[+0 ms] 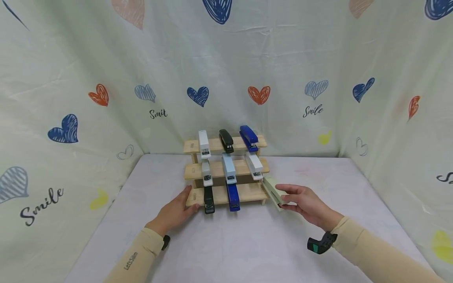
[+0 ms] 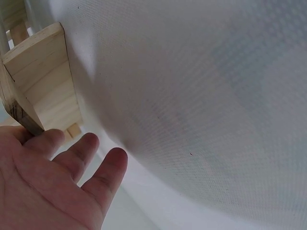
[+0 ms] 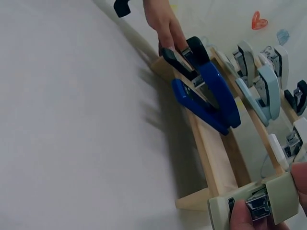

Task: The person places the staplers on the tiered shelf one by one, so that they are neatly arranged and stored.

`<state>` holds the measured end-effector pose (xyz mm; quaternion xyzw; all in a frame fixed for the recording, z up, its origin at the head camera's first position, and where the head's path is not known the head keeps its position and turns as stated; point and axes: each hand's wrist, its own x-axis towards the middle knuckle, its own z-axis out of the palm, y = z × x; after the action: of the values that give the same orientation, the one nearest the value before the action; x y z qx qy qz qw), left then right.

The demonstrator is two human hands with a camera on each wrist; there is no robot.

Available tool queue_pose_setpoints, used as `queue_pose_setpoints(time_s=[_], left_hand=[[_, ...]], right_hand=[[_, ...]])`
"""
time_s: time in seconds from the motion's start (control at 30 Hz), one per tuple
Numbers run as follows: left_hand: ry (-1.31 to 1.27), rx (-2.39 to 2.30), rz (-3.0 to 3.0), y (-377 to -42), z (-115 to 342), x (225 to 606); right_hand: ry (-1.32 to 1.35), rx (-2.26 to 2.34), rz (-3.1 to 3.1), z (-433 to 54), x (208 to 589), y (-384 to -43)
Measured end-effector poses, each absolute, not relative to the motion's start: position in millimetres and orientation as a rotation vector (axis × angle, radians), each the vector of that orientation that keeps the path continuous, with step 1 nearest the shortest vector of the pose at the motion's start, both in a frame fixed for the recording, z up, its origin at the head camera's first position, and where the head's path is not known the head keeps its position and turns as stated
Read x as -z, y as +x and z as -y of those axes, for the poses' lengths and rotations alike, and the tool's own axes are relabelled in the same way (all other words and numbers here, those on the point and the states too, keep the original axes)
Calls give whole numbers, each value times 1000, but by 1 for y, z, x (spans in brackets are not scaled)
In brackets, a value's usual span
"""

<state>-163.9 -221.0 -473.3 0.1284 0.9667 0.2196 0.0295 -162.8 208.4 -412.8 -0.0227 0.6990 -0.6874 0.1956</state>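
Observation:
A three-tier wooden display rack (image 1: 217, 196) stands on the table with several staplers laid across its steps. My right hand (image 1: 309, 204) pinches a pale green stapler (image 1: 273, 190) by its near end, at the right end of the lowest step. In the right wrist view, fingertips lie around this stapler's open front (image 3: 283, 194), where the metal shows. My left hand (image 1: 173, 214) holds the left end of the lowest step; its other fingers (image 2: 109, 175) extend past the wood. Nearest that hand is a black stapler (image 1: 209, 200), then a dark blue stapler (image 1: 233, 198).
The middle step carries a grey stapler (image 1: 207, 173), a light blue stapler (image 1: 229, 169) and a white stapler (image 1: 254, 167). On top sit another white stapler (image 1: 204, 143), a black one (image 1: 226, 140) and a blue one (image 1: 249, 137). A heart-printed curtain (image 1: 283, 59) hangs behind.

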Motion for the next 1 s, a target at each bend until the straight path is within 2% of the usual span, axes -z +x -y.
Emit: queue_pose_setpoints(time_s=[0.73,1.0], left_hand=[[403,-685,-2993,-163,221,472],[418,-686,-2997,-164,222,473]], right_hand=[[-70,1908,-1999,-176,419,-165],[29,1944,-1998,-161,422,-167]])
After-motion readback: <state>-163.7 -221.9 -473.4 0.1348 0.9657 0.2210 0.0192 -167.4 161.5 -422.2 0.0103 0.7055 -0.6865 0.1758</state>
